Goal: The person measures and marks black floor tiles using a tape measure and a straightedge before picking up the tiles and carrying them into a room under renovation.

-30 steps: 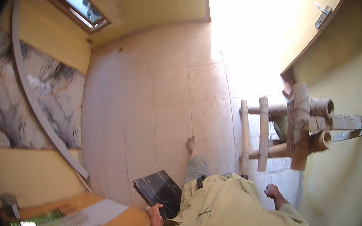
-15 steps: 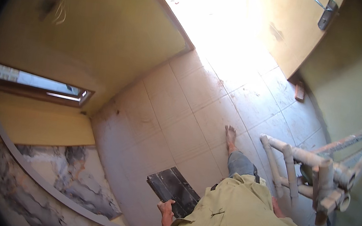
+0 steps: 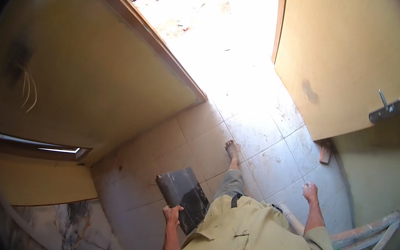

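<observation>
Head view: my left hand clamps dark tiles; right hand fisted, empty; I'd keep the stack level over the tiled floor.

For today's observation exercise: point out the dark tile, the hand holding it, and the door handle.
dark tile (image 3: pixel 182 193), head view, middle of its face
left hand (image 3: pixel 172 215), head view, back of hand
door handle (image 3: pixel 385 110), head view, metal plate

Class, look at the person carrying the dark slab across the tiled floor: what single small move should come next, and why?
Probably another step toward the bright doorway, keeping the dark slab tucked at the side. The left hand grips its lower edge, the right hand swings free in a fist, and the bare foot already points that way across the tiled floor.
</observation>
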Available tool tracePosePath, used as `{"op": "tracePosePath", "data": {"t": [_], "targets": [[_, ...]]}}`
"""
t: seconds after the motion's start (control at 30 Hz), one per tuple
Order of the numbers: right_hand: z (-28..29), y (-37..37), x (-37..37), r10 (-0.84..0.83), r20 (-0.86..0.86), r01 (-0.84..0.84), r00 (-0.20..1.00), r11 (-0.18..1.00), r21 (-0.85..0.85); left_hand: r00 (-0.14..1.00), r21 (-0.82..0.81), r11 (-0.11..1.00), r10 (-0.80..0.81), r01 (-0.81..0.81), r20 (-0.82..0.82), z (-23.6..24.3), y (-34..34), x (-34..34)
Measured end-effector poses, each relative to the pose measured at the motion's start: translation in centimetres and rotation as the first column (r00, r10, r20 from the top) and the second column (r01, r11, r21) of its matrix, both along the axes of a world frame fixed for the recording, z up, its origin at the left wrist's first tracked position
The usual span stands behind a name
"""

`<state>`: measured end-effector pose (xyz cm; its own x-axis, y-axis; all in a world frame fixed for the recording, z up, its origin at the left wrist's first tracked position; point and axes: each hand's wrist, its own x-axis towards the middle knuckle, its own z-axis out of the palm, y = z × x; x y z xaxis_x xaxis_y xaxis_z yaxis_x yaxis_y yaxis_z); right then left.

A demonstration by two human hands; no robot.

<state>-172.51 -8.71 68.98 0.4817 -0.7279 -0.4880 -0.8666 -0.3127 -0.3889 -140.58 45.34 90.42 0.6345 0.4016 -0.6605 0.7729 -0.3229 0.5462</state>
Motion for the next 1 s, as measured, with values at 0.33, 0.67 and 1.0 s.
{"op": "tracePosePath", "data": {"t": [0.33, 0.67, 1.0], "targets": [[5.5, -10.9, 20.4, -0.024, -0.178, 0.051, 0.984, 0.987, 0.152, 0.894, 0.213, 0.871, -0.414, 0.444, -0.168, -0.6, -20.5, 27.3], [-1.5, -24.1, 38.7, 0.662, -0.269, -0.574, 0.699, 0.744, 0.341, 0.899, 0.269, 0.859, -0.433, 0.435, -0.073, -9.7, -34.2, 47.2], [2.7, -48.5, 87.3, 0.351, 0.211, -0.365, 0.912, 0.931, 0.028, 0.982, 0.000, 0.986, -0.167, 0.168, 0.090, -6.0, -46.4, 64.4]]}}
